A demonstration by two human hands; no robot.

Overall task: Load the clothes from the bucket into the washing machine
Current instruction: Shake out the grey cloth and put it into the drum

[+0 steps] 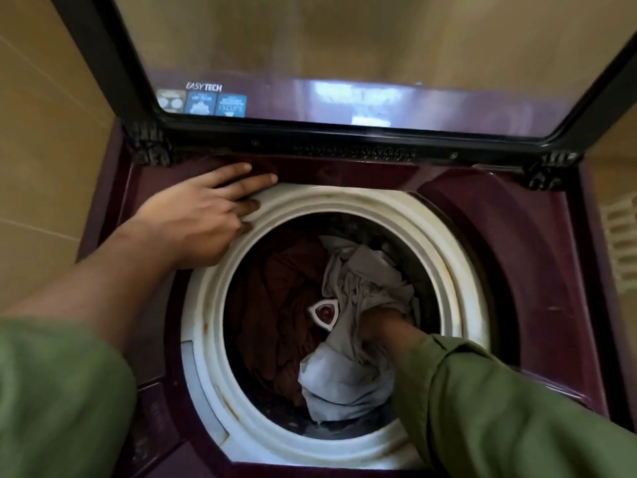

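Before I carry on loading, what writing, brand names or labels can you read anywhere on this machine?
"EASYTECH": printed on the raised glass lid, lower left.
Three sticker panels below it: small text too blurred to read.
Control strip on the machine's front left edge: markings unreadable.
Nothing else legible.

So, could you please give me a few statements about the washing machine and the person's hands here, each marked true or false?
1. The washing machine's lid is raised. True.
2. The left hand holds a brown garment. False: it rests flat on the white drum rim, fingers straight, holding nothing.
3. The right hand is down inside the drum, on the grey garment. True.
4. The drum holds only grey clothing. False: a brown garment lies left of the grey one.
5. Both sleeves are blue. False: the left sleeve and the right sleeve are green.
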